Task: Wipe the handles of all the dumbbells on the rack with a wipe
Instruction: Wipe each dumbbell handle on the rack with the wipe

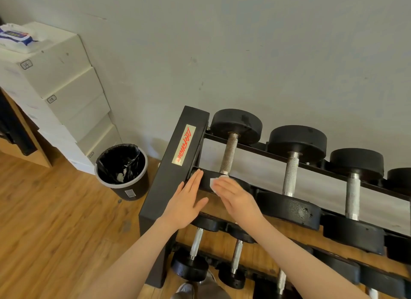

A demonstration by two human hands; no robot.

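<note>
Your right hand has the wipe under its fingers, at the near end of the first dumbbell on the top tier of the rack. Whether those fingers pinch the wipe or only press it flat against the near weight head cannot be told from here, since only a white corner shows past the fingertips. Your left hand lies flat and straight-fingered against the rack's end post, its grip holding nothing.

The wipe sits just below the knurled handle, touching or nearly touching its lower collar, so the handle itself looks unwiped as yet. To do this step well, wrap the wipe around the bar rather than dabbing 1 face — curl your fingers and thumb round it so the cloth covers the whole girth. Then slide from the near collar up to the far one and twist as you go (knurling probably traps grime in its grooves, so a plain stroke would likely skim over it). Keep the left hand braced where it is; it steadies you as you lean in.

Work in order afterwards — the second handle and third handle lie to the right on the same tier, with more on the lower tier. The wipes pack sits on the white boxes, and the bin stands near the rack.
</note>
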